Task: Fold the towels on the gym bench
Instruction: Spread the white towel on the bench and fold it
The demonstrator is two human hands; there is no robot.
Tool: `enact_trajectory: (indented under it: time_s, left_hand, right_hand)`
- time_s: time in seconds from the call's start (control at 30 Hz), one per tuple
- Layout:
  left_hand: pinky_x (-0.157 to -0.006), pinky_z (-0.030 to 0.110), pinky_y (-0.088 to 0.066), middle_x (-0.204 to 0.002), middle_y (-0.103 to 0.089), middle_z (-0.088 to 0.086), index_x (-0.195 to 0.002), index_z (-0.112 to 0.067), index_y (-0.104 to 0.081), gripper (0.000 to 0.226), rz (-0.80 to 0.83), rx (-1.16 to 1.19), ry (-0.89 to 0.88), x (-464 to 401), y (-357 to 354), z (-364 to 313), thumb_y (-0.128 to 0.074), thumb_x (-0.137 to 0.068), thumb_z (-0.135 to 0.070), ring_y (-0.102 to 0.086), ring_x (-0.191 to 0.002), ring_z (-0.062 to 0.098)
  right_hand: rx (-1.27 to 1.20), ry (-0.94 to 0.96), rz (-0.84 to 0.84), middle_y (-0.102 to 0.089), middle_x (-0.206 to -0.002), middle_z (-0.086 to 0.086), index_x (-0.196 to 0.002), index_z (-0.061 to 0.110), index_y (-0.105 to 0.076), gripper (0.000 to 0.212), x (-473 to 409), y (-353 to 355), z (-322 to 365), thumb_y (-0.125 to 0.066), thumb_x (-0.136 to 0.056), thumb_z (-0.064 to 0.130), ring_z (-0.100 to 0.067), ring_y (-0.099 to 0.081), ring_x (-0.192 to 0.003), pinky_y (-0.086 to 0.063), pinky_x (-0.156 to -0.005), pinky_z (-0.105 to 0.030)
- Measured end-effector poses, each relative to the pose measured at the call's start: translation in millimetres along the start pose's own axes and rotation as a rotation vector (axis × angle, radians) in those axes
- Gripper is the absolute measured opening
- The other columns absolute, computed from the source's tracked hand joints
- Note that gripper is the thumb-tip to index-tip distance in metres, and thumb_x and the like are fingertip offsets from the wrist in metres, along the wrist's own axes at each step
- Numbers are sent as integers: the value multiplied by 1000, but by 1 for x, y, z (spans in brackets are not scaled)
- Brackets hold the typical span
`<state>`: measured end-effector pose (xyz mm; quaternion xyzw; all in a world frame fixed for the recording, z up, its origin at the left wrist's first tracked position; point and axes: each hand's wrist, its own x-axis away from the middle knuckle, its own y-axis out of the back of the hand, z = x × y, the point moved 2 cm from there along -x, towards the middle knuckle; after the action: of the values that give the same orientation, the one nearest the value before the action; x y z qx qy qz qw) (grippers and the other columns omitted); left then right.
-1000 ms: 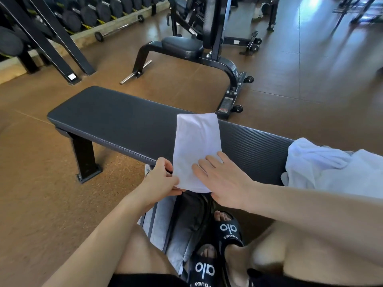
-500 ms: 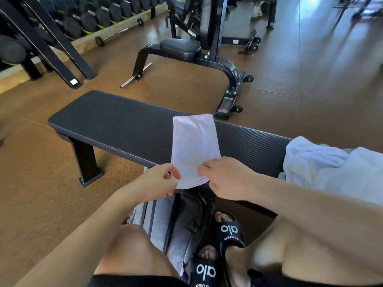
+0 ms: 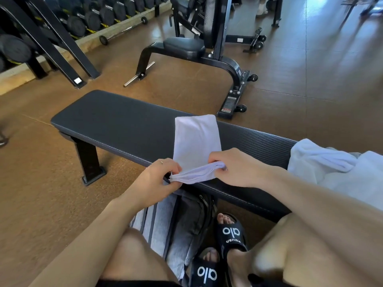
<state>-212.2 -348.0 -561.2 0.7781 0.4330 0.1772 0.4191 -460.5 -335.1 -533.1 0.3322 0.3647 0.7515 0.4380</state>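
Note:
A white towel (image 3: 196,141) lies folded into a narrow strip across the black gym bench (image 3: 116,123). Its near end is lifted off the bench edge and bunched. My left hand (image 3: 157,181) pinches the near left corner of that end. My right hand (image 3: 234,166) grips the near right corner with curled fingers. A heap of loose white towels (image 3: 331,168) sits on the bench at the right.
A grey striped towel (image 3: 159,220) and a dark bag (image 3: 192,216) lie on the floor under the bench, by my feet in black slides (image 3: 232,235). A black exercise machine (image 3: 199,48) stands behind the bench. Dumbbell racks (image 3: 62,23) line the far left.
My right hand went from lying flat on the towel to gripping its near end. Both hands have raised that end off the bench edge, and it has bunched up between them.

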Motion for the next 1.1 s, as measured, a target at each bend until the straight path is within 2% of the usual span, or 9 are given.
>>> enact_trajectory:
  time_s: [0.1, 0.17, 0.33, 0.43, 0.5, 0.63, 0.8, 0.97, 1.1]
  left_hand:
    - [-76, 33, -50, -90, -65, -8, -92, -27, -61, 7, -14, 126, 112, 0, 1, 1, -67, -95, -24, -61, -84, 16]
    - [-65, 33, -47, -81, -62, -3, -90, -26, -55, 12, -50, 153, 161, -1, 2, 0, -64, -98, -30, -56, -72, 21]
    - [-53, 22, -36, -73, -58, 2, -87, -27, -51, 18, -66, 178, 222, -6, -1, -2, -56, -102, -35, -44, -58, 9]
    - [-53, 21, -35, -68, -54, -8, -86, -26, -51, 19, -75, 172, 265, -9, -2, 1, -54, -103, -36, -44, -58, 7]
    - [-55, 21, -35, -65, -51, -16, -84, -27, -50, 21, -98, 180, 302, -10, -2, 5, -54, -103, -35, -44, -60, 6]
    - [-60, 22, -39, -79, -58, -7, -90, -26, -54, 19, -116, 183, 332, -15, 0, 5, -50, -105, -37, -51, -69, 6]
    - [-53, 13, -39, -79, -55, -7, -93, -22, -54, 22, -117, 179, 362, -25, -4, -2, -46, -106, -37, -50, -68, 9]
    - [-58, 25, -35, -80, -57, 0, -91, -15, -56, 31, -138, 164, 429, -30, -8, 5, -46, -105, -41, -48, -68, 12]
    - [-58, 25, -36, -79, -58, 2, -90, -13, -58, 34, -152, 150, 454, -33, -9, 8, -48, -104, -42, -48, -68, 12]
  right_hand:
    - [-51, -34, 20, -57, -78, 11, -82, 33, -53, 22, 1, 6, -3, -50, -93, 14, -9, -54, -70, -36, -60, -21]
    - [-34, -18, 55, -60, -84, 11, -91, 30, -58, 14, 1, 6, -3, -56, -89, 16, -8, -55, -74, -37, -62, -19]
    - [206, 56, 52, -44, -110, 11, -127, 31, -41, 57, 1, -7, 2, -70, -78, 29, -17, -53, -85, -43, -69, -33]
    - [353, 112, -46, -34, -99, 12, -115, 25, -45, 34, -7, -11, 10, -65, -88, 27, -21, -50, -76, -35, -65, -31]
    - [233, 70, -57, -41, -86, 13, -92, 25, -45, 14, -13, -9, 6, -58, -94, 28, -20, -56, -79, -35, -66, -29]
    - [-101, -112, -4, -55, -74, 5, -72, 19, -48, 32, -16, 7, -11, -53, -100, 34, -12, -49, -66, -34, -59, -26]
    - [-159, -190, 23, -55, -78, 2, -75, 18, -51, 36, -18, 8, -22, -48, -102, 41, -11, -50, -70, -34, -61, -22]
    - [-204, -252, -23, -49, -65, 7, -66, 19, -47, 46, -26, 6, -29, -46, -102, 47, -9, -48, -61, -31, -57, -21]
    - [-163, -303, 14, -54, -74, 3, -70, 19, -47, 46, -29, 2, -34, -37, -105, 48, -11, -51, -69, -36, -61, -24]
